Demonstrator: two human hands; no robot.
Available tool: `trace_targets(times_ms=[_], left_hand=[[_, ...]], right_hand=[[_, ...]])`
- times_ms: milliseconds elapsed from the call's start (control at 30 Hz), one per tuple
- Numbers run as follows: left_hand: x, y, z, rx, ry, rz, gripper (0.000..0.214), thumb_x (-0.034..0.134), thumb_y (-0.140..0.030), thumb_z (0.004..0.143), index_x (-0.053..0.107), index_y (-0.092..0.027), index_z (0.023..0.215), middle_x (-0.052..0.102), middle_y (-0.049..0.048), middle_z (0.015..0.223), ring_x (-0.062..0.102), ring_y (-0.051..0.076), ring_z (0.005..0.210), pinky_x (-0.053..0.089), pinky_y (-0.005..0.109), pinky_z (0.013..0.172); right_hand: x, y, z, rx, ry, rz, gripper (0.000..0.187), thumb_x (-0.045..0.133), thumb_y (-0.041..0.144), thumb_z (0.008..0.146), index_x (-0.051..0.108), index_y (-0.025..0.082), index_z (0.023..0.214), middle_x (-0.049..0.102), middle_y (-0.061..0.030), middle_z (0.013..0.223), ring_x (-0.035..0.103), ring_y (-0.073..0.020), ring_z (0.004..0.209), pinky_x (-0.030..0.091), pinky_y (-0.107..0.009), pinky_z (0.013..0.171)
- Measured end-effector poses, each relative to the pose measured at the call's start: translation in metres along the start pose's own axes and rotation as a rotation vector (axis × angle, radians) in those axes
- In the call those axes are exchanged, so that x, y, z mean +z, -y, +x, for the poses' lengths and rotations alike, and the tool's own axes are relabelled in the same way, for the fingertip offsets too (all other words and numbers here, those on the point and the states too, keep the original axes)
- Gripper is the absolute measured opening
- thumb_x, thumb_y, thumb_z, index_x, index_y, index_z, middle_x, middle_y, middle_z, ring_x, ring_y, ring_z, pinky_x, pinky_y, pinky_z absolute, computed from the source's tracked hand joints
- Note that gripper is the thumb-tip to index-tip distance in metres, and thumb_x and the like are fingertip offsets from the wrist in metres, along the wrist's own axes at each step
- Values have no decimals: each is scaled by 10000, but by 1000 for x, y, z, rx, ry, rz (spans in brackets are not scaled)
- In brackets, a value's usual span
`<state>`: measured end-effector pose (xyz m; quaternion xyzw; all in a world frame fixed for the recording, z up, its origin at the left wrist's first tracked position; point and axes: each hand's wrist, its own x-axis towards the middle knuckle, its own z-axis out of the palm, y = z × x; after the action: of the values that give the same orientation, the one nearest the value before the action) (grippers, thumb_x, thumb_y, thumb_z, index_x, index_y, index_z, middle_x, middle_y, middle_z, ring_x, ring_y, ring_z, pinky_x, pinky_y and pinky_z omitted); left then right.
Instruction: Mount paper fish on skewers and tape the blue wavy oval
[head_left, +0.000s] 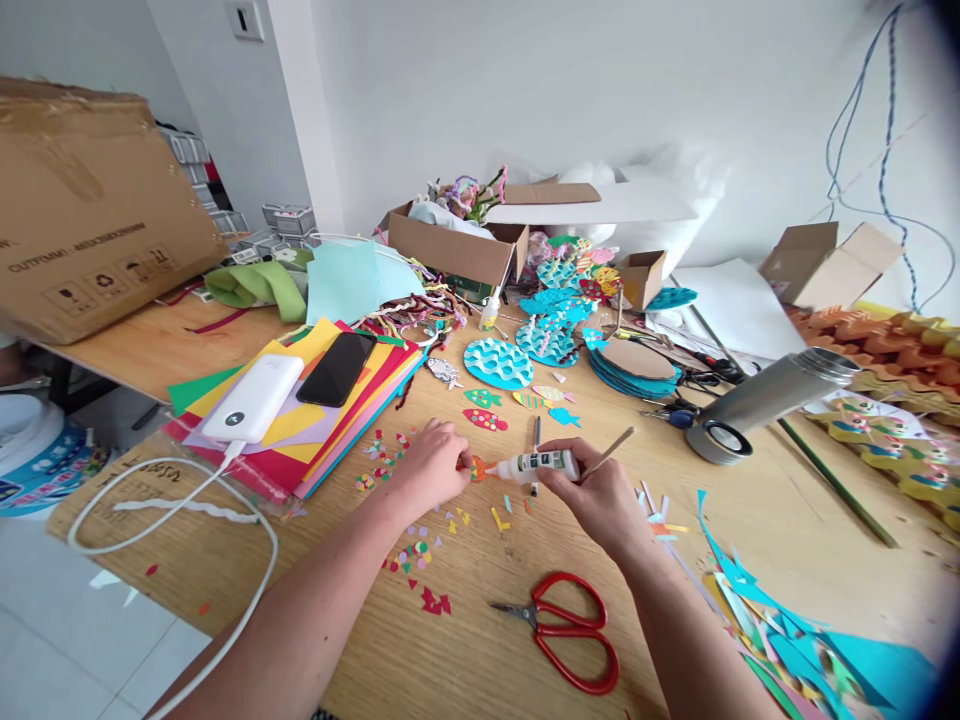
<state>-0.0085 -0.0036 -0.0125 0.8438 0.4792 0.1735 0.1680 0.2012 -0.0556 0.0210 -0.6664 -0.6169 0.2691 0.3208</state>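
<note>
My right hand grips a white glue bottle lying nearly level, its tip pointing left. A thin wooden stick also pokes up from that hand. With closed fingers, my left hand pinches a small orange paper fish, and the bottle's tip is at the fish. Finished-looking paper fish, one red and one green, lie just beyond. Tiny paper dots are scattered near my left forearm. Red-handled scissors rest open on the table between my arms.
Coloured paper sheets carry a power bank and a phone at left. A steel flask leans at right, near stacked blue discs. Blue paper scraps lie at lower right. A white cable crosses my left forearm.
</note>
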Motion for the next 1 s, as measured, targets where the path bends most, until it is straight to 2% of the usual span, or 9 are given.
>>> trace_targets(times_ms=[200,367,467,567,733,1000], left_hand=[[-2,-1,1,-5,14,-17,87,623,-121,725,681,-177,693,637,59,805,556,215,907,434,322,838],[-1,-1,0,-1,-7,-26,94,627,-115,714,679,-188,690,643,44,797,560,210,893,431,317,827],[0,0,0,12,-19,-29,100,623,-107,711,670,-191,685,639,36,785,561,205,868,429,312,807],[1,2,0,19,-23,-42,113,613,-100,706,661,-193,663,638,29,768,559,201,852,428,310,795],[1,2,1,22,-32,-53,122,595,-111,709,660,-196,651,638,29,758,558,204,847,429,314,789],[3,3,0,28,-31,-63,128,579,-117,710,657,-193,644,633,31,750,558,203,841,426,314,783]], right_hand=[[-15,-9,4,40,-104,112,353,604,441,722,677,146,903,475,37,537,417,-119,509,314,-235,471],[-38,-30,12,139,-345,282,460,609,529,722,684,111,900,442,39,497,394,-107,451,296,-240,439],[-53,-43,16,201,-459,110,479,616,538,697,704,104,879,459,26,484,415,-122,432,297,-252,428],[-60,-56,18,228,-489,-153,472,589,542,706,716,126,891,501,5,493,463,-159,455,320,-271,451],[-61,-80,23,225,-464,-413,525,491,569,766,689,143,1002,633,-67,598,576,-259,657,403,-333,582],[-60,-96,24,286,-384,-585,482,486,534,772,694,173,1015,673,-112,684,556,-347,886,379,-420,768]])
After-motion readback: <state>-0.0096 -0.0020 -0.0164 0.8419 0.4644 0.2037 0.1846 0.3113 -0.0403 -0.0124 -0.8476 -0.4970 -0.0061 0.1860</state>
